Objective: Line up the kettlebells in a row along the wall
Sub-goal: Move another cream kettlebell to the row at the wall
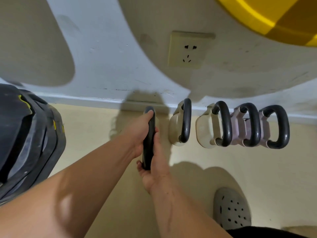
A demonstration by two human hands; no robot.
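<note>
Both my hands grip the black handle (148,140) of one kettlebell close to the wall; its body is hidden beneath the handle and my hands. My left hand (139,133) holds the far part of the handle, my right hand (154,169) the near end. To the right, several kettlebells stand in a row along the baseboard: a cream one (176,127), a second cream one (205,128), then two pale pink ones (239,127) (264,129), all with black loop handles.
A black bag or case with yellow marks (25,134) stands on the floor at the left. A wall socket (187,49) sits above the row. A grey clog (231,208) is on the floor at lower right. A yellow object (274,16) shows at top right.
</note>
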